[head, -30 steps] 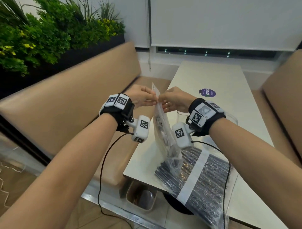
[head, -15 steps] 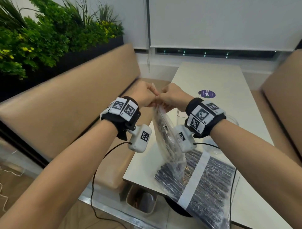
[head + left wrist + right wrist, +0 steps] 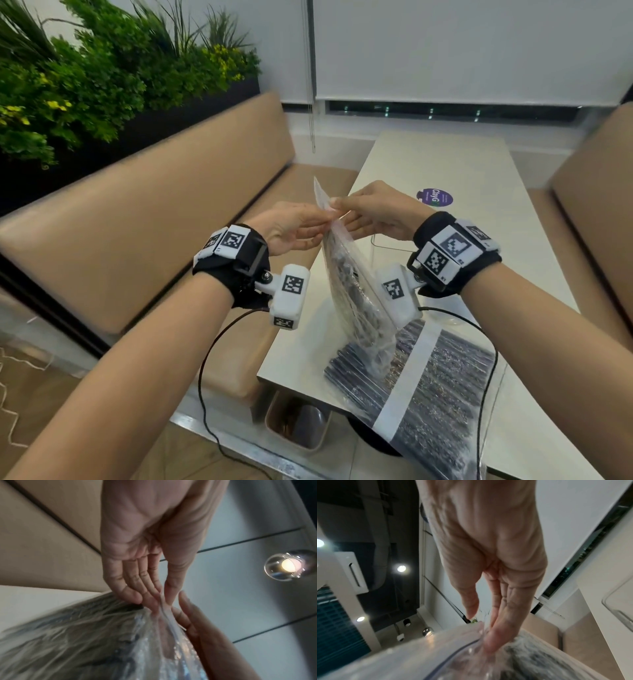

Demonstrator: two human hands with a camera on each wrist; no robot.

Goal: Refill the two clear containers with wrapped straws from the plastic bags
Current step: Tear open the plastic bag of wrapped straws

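Note:
I hold a clear plastic bag of dark wrapped straws upright above the white table. My left hand and right hand both pinch its top edge, fingertips meeting from either side. In the left wrist view the left hand pinches the bag's film between thumb and fingers. From the right wrist, the right hand grips the bag's mouth. A second, larger bag of straws with a white band lies flat on the table's near end. A clear container stands behind my right wrist, mostly hidden.
Tan padded benches flank the table on both sides. A planter of green plants sits behind the left bench. A purple round sticker is on the tabletop. A small bin stands under the table's near edge. Wrist cables hang down.
Both hands have loosened from tight fists into fingertip pinches at the bag's top edge, and the top flap now stands up between them. The bag stays upright.

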